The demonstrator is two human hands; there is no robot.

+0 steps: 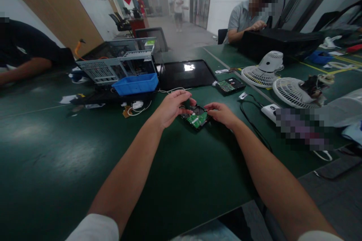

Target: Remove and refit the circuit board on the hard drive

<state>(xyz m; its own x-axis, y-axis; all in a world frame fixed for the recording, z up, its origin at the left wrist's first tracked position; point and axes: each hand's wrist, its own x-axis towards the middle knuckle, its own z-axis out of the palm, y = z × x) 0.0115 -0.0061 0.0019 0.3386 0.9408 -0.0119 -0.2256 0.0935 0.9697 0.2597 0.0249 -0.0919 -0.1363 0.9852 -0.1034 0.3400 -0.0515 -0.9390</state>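
A hard drive (197, 119) with a green circuit board facing up is tilted between my two hands, just over the green table. My left hand (173, 108) curls over its left side, thumb and fingertips at the edge and partly on the board. At the opposite edge, my right hand (222, 114) pinches the drive's side between thumb and fingers. Whether the drive's underside touches the table is hidden. A second hard drive (230, 85), also with a green board, lies beyond my right hand.
Behind my left hand stand a blue bin (137, 84) and an open computer case (118, 64). A black screen panel (186, 75) lies farther back. White fan parts (261, 71), a black cable (254, 124) and a power strip (270, 112) are right. A co-worker (246, 22) sits across.
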